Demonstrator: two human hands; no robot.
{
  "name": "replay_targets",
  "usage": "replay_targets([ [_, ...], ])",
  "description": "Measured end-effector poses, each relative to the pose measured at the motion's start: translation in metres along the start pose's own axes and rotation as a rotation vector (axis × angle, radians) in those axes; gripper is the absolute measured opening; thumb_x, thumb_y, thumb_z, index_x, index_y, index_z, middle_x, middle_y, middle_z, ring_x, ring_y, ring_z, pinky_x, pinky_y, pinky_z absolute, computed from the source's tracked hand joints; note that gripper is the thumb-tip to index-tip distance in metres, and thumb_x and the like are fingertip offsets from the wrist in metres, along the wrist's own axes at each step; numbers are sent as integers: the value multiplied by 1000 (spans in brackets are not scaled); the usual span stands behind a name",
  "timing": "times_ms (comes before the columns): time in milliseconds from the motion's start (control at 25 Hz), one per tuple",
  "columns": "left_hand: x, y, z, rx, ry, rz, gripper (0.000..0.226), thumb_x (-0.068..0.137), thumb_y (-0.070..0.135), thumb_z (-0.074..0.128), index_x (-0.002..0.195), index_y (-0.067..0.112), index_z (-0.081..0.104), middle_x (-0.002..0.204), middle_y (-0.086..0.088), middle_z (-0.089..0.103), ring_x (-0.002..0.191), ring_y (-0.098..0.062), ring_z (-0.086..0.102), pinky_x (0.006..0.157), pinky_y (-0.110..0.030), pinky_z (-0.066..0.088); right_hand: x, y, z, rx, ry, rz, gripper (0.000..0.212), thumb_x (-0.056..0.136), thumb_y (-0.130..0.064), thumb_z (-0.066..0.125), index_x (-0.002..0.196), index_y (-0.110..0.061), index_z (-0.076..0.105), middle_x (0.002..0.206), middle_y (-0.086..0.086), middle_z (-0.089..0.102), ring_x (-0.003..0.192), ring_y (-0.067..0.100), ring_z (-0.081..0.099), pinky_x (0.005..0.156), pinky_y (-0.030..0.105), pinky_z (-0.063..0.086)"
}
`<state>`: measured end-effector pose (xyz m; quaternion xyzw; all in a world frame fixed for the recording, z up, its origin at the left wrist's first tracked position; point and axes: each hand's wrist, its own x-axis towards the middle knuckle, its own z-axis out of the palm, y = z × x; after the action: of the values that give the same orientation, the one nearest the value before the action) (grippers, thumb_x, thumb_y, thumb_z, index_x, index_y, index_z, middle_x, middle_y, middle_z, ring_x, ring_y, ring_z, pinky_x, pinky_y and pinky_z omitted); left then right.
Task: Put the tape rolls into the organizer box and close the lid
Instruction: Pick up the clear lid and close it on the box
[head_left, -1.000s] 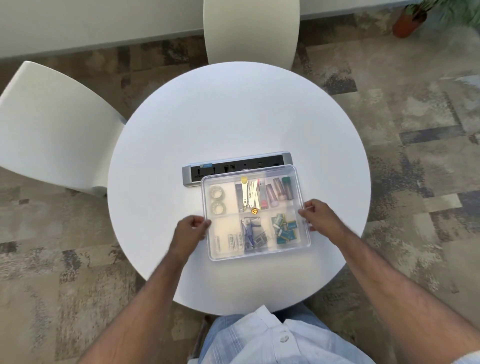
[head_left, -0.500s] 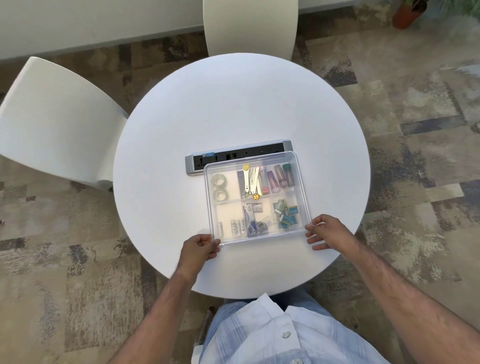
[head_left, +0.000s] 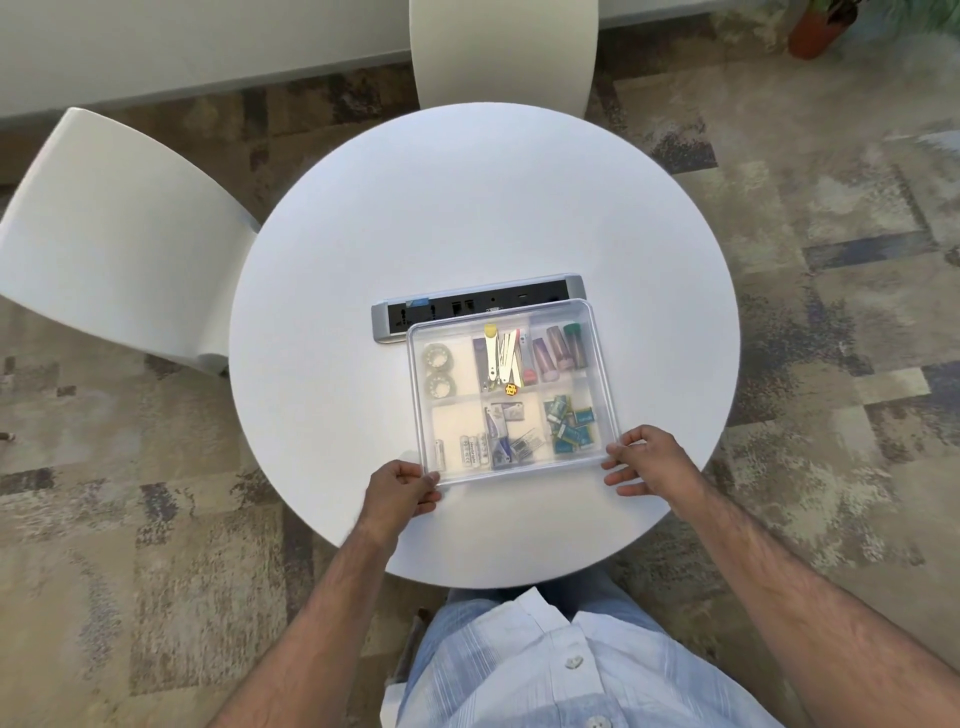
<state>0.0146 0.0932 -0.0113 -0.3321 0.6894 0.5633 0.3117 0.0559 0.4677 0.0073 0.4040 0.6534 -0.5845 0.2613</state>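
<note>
A clear plastic organizer box (head_left: 602, 364) lies on the round white table (head_left: 467, 208), its clear lid on top. Two clear tape rolls (head_left: 439, 371) lie side by side in its far left compartment. Other compartments hold batteries, nail clippers, small tubes and green packets. My left hand (head_left: 397, 493) grips the box's near left corner. My right hand (head_left: 649, 462) holds the near right corner, fingers on the lid's edge.
A grey power strip (head_left: 395, 322) lies just behind the box, touching its far edge. Two white chairs (head_left: 119, 234) stand left and behind the table. A potted plant (head_left: 815, 26) stands at the far right on patterned carpet.
Both hands slid from the box's left and right sides down to its near corners. The box stayed in place by the power strip.
</note>
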Motion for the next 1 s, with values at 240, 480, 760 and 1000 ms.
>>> replay_targets([
  [240,2,4,-6,218,26,81,14,93,14,75,101,11,64,99,-12,73,84,-23,71,78,-39,62,-1,3,-2,-255,41,-92,28,92,-38,71,103,-17,57,97,6,71,79,25,73,61,36,61],
  [480,35,64,9,89,125,175,15,102,15,60,108,7,72,93,-7,70,83,-23,64,77,-40,58,22,-46,11,-236,184,-279,21,103,-34,50,107,-15,57,101,12,66,74,19,61,63,39,54],
  [760,53,80,14,32,123,146,10,101,11,64,105,6,72,93,-9,71,82,-26,66,66,-31,58,41,-66,17,-227,155,-212,23,105,-23,50,111,-3,57,97,10,58,79,23,56,65,38,52],
  [1000,60,91,12,31,113,110,12,96,10,63,87,14,71,92,-7,70,87,-28,67,76,-37,59,49,-83,12,-156,156,-212,19,101,-22,56,115,-10,59,101,8,62,75,16,58,61,31,53],
])
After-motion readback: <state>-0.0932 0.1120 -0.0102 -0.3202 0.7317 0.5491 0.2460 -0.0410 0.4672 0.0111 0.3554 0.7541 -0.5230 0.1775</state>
